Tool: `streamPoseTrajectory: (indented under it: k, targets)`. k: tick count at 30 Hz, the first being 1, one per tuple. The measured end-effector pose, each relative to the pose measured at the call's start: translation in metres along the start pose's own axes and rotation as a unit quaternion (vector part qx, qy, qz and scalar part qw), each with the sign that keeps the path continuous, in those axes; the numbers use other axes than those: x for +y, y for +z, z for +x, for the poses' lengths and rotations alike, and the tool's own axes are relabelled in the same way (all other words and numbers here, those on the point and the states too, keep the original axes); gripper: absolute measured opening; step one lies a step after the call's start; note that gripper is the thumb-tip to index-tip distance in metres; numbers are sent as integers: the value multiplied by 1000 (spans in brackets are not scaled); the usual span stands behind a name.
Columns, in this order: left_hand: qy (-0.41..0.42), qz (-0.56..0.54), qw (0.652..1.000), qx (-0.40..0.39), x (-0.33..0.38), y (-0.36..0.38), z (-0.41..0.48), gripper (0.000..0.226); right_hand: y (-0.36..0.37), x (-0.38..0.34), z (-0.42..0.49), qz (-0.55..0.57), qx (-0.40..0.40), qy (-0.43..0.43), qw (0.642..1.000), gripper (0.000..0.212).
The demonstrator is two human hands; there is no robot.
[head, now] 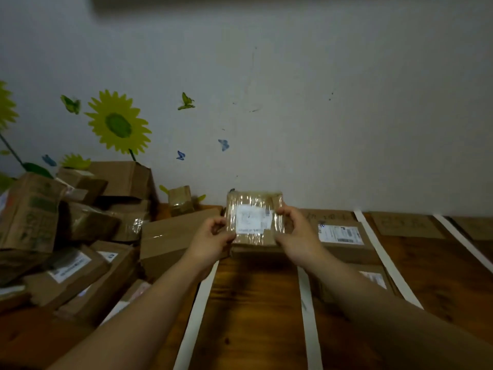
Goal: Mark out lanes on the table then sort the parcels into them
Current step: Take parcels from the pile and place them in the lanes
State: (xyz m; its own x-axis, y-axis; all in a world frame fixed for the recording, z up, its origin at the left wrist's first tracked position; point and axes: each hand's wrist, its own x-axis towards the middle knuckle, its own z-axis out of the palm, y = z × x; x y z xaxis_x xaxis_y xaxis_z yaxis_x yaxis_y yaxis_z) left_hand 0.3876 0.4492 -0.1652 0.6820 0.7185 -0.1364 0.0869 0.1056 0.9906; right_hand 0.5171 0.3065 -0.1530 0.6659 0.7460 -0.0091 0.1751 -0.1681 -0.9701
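A small flat cardboard parcel [254, 218], wrapped in shiny clear tape with a white label facing me, is held up above the far end of the wooden table [248, 303]. My left hand [213, 236] grips its left edge and my right hand [296, 236] grips its right edge. Pale tape strips [308, 311] run front to back on the table and mark lanes. Two labelled parcels [342, 240] lie in the lane right of the held one. A heap of brown parcels [69, 236] fills the left side.
Cardboard signs [405, 224] lie at the far ends of the right lanes against the wall. A large box [170, 236] sits just left of the held parcel. More tape strips [384, 260] cross the table at the right. The wall carries sunflower and butterfly stickers.
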Motion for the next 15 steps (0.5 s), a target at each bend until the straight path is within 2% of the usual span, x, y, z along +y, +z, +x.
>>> streamPoseTrajectory:
  k: [3,6,15]
  targets:
    - [-90,63,994,-21,-40,3,-3,18,7,49,-11,-15,-57,82,995,49]
    - [-148,115,981,-41,-80,-3,-4,14,23,94,-19,12,-76,150,986,51]
    - [-205,206,956,-45,-138,-38,33,15,86,148,9,-103,-59,187,975,53]
